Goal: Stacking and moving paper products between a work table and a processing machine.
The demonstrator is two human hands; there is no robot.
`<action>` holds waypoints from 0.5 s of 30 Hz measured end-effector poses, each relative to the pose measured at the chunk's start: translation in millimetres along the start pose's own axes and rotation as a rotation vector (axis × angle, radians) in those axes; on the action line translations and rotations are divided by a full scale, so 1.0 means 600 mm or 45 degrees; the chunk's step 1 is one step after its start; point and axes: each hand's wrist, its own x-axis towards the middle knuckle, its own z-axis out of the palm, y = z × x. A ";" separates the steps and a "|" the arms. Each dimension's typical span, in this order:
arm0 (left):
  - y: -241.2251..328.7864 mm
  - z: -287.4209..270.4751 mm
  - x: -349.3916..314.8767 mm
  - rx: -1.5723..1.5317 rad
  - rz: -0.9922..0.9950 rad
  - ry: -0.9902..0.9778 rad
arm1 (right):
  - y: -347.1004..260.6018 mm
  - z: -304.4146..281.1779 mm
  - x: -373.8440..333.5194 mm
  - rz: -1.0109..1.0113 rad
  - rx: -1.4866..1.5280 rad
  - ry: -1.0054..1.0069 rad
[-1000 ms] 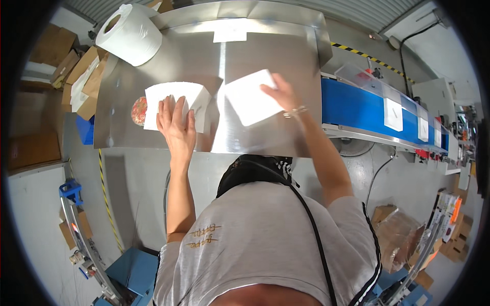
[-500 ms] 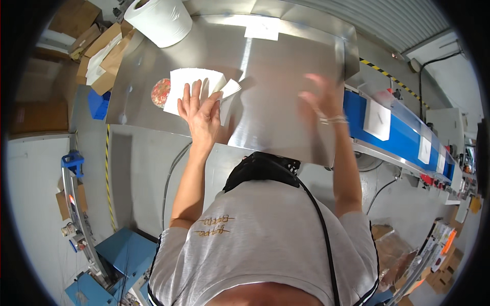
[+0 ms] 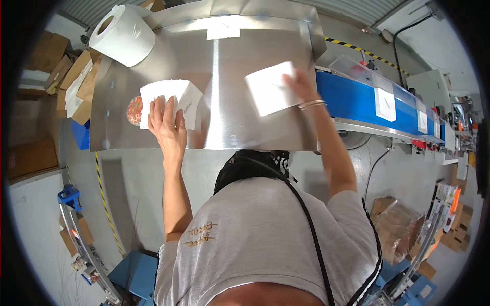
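Note:
At the left of the metal table, my left hand (image 3: 167, 127) lies on a stack of white square paper packets (image 3: 185, 97). Its fingers are stretched over the near part of the stack, and the thumb points along it. Beside the stack's left edge is a round disc with a red and pale pattern (image 3: 134, 110), partly covered by the packets. Blurred by motion, my right hand (image 3: 303, 86) has its fingertips on the right edge of a single white square packet (image 3: 269, 92), above the right half of the table.
A large white paper roll (image 3: 130, 38) stands at the table's far left corner. A blue conveyor belt (image 3: 352, 99) runs off to the right, with white packets (image 3: 385, 104) along its clear side guard. Another white square (image 3: 223, 28) lies at the table's far edge. Cardboard boxes (image 3: 81, 92) are at the left.
My right hand was without a packet and now has a white one, toward the middle of the table. The left hand stays on the stack, its fingers flatter. The whole view has shifted.

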 end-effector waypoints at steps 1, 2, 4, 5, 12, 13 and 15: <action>-0.010 -0.003 -0.007 0.016 -0.024 0.000 | -0.021 -0.018 -0.034 0.121 0.058 0.352; -0.015 -0.006 -0.012 0.024 -0.040 0.000 | -0.077 -0.047 -0.051 0.281 -0.154 0.459; -0.011 -0.003 -0.010 0.013 -0.017 0.020 | -0.016 -0.156 -0.074 0.371 -0.625 0.632; -0.011 0.000 -0.007 0.006 0.008 0.042 | 0.024 -0.202 -0.092 0.353 -0.847 0.791; -0.012 0.015 -0.012 -0.067 -0.062 0.124 | -0.049 -0.052 -0.031 -0.281 -1.157 0.492; -0.012 0.017 -0.014 -0.059 -0.065 0.127 | -0.098 0.022 -0.015 -0.331 -1.005 0.272; -0.011 0.017 -0.016 -0.004 -0.045 0.141 | -0.164 0.133 0.005 -0.263 -0.531 -0.160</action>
